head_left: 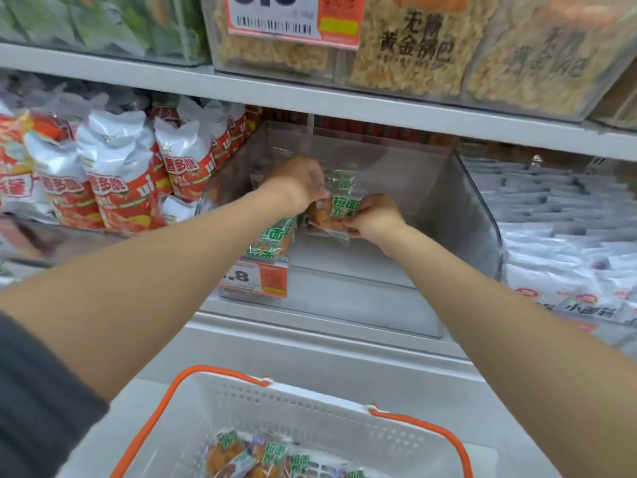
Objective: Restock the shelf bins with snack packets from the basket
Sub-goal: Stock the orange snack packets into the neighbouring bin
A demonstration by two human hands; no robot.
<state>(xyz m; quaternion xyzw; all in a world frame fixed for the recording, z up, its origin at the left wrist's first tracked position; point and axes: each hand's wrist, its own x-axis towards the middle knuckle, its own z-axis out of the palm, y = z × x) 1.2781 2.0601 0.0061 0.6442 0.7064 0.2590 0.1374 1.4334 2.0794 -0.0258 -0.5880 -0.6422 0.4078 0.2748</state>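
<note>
Two hands are reaching into the clear bin [475,215] on the shelf [310,343], with a snack packet [339,205] caught between them over the middle of the bin. The packet has green lettering and orange pieces showing through it. The left hand [296,182] comes in from the bin's left wall, its fingers curled together and pinching the packet's upper left edge. The packet's top pokes out just past those fingertips. The right hand [372,215] is nearer the bin's front, with its fingers [351,220] bent tight around the packet's lower right corner and its thumb on top. Crinkled silvery edges stick out below that grip, and I can't tell whether it is one packet or several pressed together.

More packets of the same kind [272,239] stand in the bin's front left corner, just beside the left wrist and behind the price tag [253,279] fixed to the bin's front. The rest of the bin floor is bare.

Below the arms sits a white basket [310,401] with orange handles [220,370]. A heap of matching packets [241,457] lies at its bottom, well apart from both hands.

Left of the bin are red and silver bags [120,177], and to its right is a bin of white packets [558,229]. On the shelf above, pale yellow snacks [413,46] fill clear bins behind a larger price tag [293,19]. A dark sleeve [34,391] covers the left upper arm.
</note>
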